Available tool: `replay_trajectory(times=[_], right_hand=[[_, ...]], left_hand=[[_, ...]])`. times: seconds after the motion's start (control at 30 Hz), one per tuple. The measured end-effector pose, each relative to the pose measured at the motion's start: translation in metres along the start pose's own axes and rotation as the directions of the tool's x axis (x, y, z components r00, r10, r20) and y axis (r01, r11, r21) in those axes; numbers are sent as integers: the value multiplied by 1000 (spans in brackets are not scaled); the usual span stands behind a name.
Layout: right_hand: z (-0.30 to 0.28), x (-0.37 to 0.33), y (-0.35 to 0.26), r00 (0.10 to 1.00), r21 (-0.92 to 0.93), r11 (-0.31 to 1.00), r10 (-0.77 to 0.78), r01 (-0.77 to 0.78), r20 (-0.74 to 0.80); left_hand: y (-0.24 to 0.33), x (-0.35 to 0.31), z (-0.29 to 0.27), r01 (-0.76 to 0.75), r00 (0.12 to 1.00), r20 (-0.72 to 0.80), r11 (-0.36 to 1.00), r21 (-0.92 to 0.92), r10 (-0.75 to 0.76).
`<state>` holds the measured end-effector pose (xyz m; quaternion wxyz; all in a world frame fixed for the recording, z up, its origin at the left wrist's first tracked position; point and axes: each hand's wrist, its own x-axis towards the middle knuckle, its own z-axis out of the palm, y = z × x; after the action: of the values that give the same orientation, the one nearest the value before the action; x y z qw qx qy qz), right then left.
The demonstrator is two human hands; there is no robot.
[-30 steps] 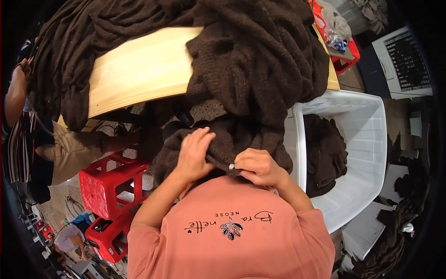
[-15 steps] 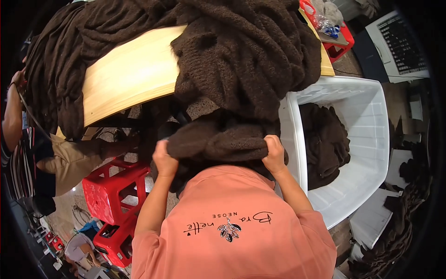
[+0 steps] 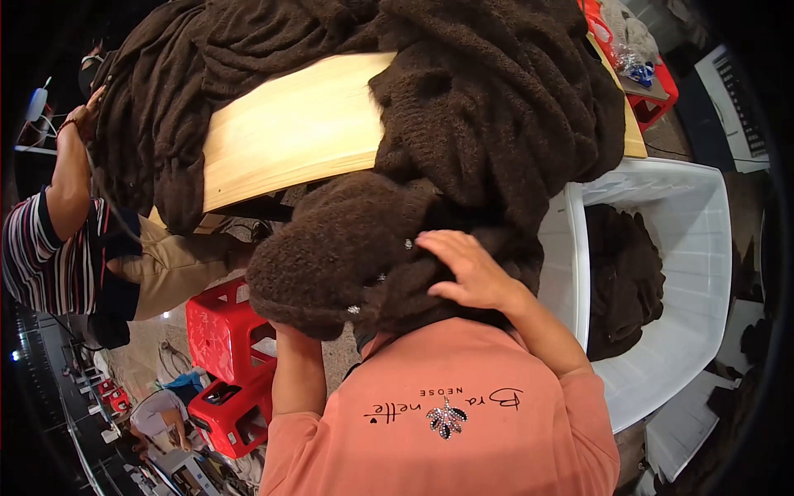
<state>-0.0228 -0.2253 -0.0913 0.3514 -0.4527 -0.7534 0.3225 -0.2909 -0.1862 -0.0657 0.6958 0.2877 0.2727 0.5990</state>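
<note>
Right hand (image 3: 471, 273): fingers extended, thumb apart, fingertips just beside a shiny button (image 3: 408, 245) on the brown garment (image 3: 322, 248). Left hand: hidden beneath the garment; finger state cannot be determined. The garment lies between the person's chest and the wooden table (image 3: 298, 116). A white bin (image 3: 695, 273) holding brown cloth (image 3: 622, 285) stands at right.

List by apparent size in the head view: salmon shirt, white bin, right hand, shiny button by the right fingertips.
1. Salmon shirt and white bin: too alike to rank
2. Right hand
3. Shiny button
</note>
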Motion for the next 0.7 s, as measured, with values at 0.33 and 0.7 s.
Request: replay_trajectory(times=[0.33,0.7], right_hand=[[-4,-30,-24,757,-422,793,-580,440,-301],[9,-26,-10,855,16,988,124,-153,503]], left_hand=[[10,5,-12,39,955,-289,996,-77,-60],[13,26,-14,19,967,-255,996,89,4]])
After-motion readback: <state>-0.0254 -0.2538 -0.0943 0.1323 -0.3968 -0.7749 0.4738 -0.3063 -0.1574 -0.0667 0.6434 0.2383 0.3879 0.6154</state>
